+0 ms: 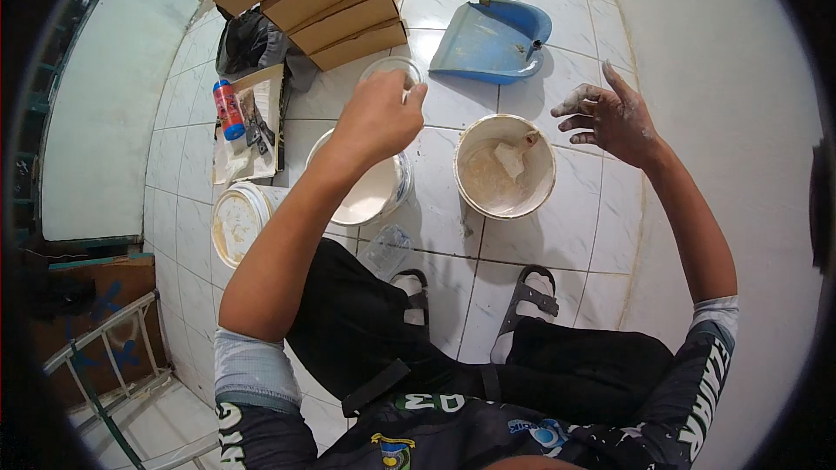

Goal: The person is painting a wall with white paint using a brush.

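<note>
My left hand [382, 111] is over the far rim of a white plastic bucket [366, 199] of white paste. Its fingers are curled at a clear round container or lid [392, 68]; whether they grip it or only pass in front of it I cannot tell. My right hand [610, 114], dusted with white powder, is raised with fingers apart and holds nothing. Left of it stands a second bucket [505, 166], with cloudy liquid and a whitish putty knife or similar tool [511, 160] leaning inside. A clear plastic cup or bottle [386, 249] lies between the first bucket and my feet.
A blue dustpan [490, 42] lies beyond the buckets. Stacked cardboard boxes [346, 10] stand at the upper left, near a red-and-blue bottle [228, 109] on a board. A lidded bucket [238, 225] lies tipped at left. A metal ladder [117, 352] is lower left; a wall rises at right.
</note>
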A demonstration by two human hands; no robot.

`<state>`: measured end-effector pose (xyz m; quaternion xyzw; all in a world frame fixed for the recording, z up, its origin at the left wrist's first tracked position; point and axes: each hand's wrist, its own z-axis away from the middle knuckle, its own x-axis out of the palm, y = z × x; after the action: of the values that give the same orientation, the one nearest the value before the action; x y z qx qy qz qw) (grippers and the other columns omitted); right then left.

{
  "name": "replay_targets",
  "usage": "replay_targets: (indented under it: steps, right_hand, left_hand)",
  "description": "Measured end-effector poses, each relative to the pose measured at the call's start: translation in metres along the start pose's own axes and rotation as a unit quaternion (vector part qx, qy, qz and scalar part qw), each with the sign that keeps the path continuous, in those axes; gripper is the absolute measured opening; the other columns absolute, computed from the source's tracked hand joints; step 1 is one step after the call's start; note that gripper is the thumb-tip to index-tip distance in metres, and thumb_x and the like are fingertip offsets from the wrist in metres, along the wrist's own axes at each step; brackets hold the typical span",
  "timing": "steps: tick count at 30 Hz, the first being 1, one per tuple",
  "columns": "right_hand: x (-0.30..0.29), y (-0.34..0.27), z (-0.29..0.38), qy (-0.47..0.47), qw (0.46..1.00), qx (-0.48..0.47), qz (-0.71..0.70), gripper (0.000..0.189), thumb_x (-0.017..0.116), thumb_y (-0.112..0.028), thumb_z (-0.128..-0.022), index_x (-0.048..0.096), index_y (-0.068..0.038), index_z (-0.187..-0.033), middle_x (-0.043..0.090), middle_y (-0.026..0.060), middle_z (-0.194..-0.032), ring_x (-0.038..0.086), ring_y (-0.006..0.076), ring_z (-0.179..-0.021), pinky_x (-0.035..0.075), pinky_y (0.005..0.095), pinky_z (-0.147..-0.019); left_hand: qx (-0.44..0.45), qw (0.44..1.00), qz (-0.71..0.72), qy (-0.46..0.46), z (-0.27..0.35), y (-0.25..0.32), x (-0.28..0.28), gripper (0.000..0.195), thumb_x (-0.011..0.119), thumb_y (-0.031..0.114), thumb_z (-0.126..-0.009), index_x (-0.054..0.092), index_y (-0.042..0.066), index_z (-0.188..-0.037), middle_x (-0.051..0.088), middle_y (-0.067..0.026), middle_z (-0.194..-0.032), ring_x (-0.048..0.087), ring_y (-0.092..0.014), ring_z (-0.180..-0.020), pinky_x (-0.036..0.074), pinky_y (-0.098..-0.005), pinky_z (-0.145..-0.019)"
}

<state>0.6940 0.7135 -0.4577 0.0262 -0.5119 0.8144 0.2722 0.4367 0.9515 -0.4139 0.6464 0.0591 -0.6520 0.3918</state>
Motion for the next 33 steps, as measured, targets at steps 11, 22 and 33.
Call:
replay_targets:
  steps: [11,22,33]
  right_hand:
    - [-0.004,0.002,0.01,0.014,0.999,0.027,-0.01,0.077,0.034,-0.077,-0.094,0.069,-0.008,-0.101,0.069,0.0152,-0.106,0.063,0.0242,-0.096,0.052,0.0373,-0.083]
    - [0.045,-0.003,0.007,-0.055,0.978,-0.073,-0.186,0.089,0.03,-0.077,-0.095,0.056,0.001,-0.131,0.06,0.0235,-0.121,0.057,0.0361,-0.114,0.049,0.0506,-0.101]
    - [0.084,-0.006,0.006,-0.14,0.966,-0.078,-0.203,0.095,0.03,-0.081,-0.092,0.056,0.004,-0.127,0.057,0.0247,-0.118,0.056,0.037,-0.116,0.048,0.0485,-0.102]
  left_hand:
    - [0.029,0.994,0.096,0.033,-0.002,0.008,-0.002,0.036,0.065,0.02,-0.092,0.062,0.002,-0.123,0.065,-0.0263,-0.118,0.059,-0.04,-0.119,0.043,-0.0428,-0.103]
    - [0.117,0.965,0.204,-0.12,0.02,0.031,0.035,0.044,0.068,0.024,-0.093,0.059,-0.005,-0.124,0.067,-0.0232,-0.118,0.067,-0.03,-0.109,0.052,-0.0411,-0.096]
    - [0.135,0.925,0.317,-0.159,0.027,0.046,0.048,0.02,0.063,0.014,-0.097,0.064,-0.006,-0.098,0.071,-0.0136,-0.086,0.069,-0.018,-0.082,0.054,-0.0337,-0.079]
